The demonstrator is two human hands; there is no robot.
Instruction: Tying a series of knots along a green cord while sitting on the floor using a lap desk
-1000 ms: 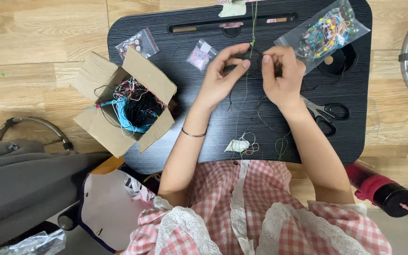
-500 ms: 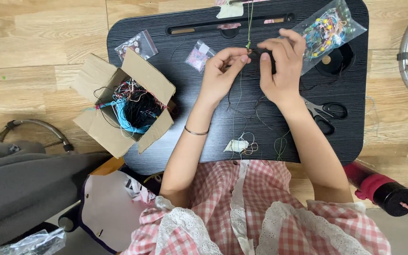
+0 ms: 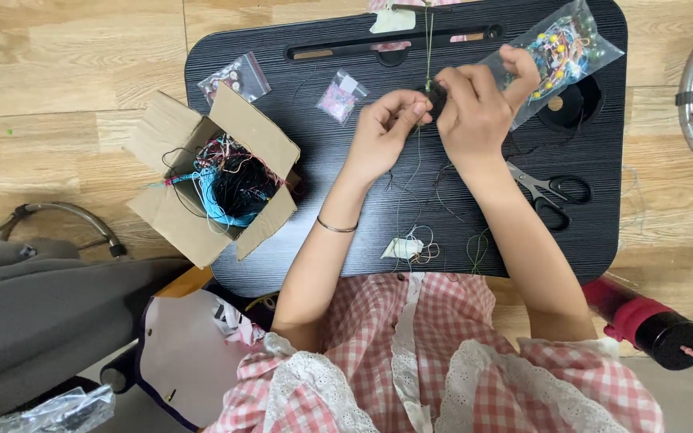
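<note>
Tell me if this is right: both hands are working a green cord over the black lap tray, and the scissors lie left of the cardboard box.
Not quite. In the head view the scissors lie right of the cardboard box, beside the right hand's forearm.

3 clear bags (image 3: 559,50) (image 3: 341,96) (image 3: 235,78) on the black tray (image 3: 603,232); open brown carton (image 3: 202,180) at its left edge.

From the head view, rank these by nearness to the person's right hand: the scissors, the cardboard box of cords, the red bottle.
From the right hand:
1. Scissors, just below and to its right on the black tray.
2. Red bottle, lower right, off the tray on the floor.
3. Cardboard box, far left, beyond the left hand.
</note>
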